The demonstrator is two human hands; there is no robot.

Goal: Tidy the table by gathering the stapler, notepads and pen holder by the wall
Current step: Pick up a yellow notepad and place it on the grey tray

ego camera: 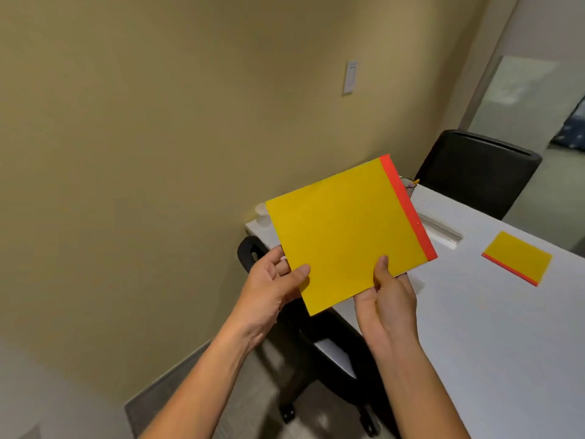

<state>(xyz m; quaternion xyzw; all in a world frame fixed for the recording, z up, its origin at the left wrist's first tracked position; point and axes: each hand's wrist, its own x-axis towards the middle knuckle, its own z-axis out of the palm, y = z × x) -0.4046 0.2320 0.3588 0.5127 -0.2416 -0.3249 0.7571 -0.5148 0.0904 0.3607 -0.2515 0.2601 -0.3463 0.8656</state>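
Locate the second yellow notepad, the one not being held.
Head view, right side: the smaller notepad lies flat on the white table, right of the held notepad, apart from both hands.

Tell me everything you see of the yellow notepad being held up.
The held notepad is a flat, thin yellow paper pad with a red-orange binding strip along its right edge. It is tilted in the air above the table's near-wall end. The left hand and right hand pinch its lower corners, thumbs on top.
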